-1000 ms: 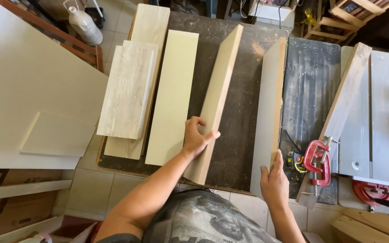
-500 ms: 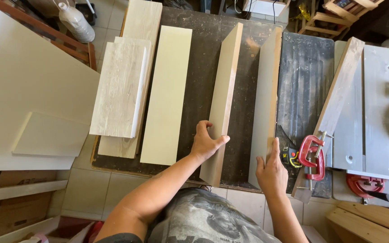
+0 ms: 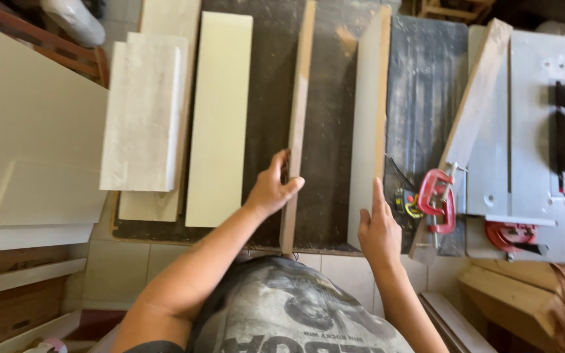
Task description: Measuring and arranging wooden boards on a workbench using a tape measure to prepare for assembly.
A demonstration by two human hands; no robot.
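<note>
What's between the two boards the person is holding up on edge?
In the head view, only bare dark dusty benchtop lies between the board in the left hand and the board at the right hand.

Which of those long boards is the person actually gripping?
The board standing on edge in the middle; the left hand grips it. The right hand only rests flat against the next upright board.

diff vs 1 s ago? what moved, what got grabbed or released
The board under the left hand went from leaning left to standing nearly upright on edge. Left hand kept its grip throughout. Right hand stayed flat against the second upright board. Nothing let go. Flat boards, red clamp and table saw unchanged.
</note>
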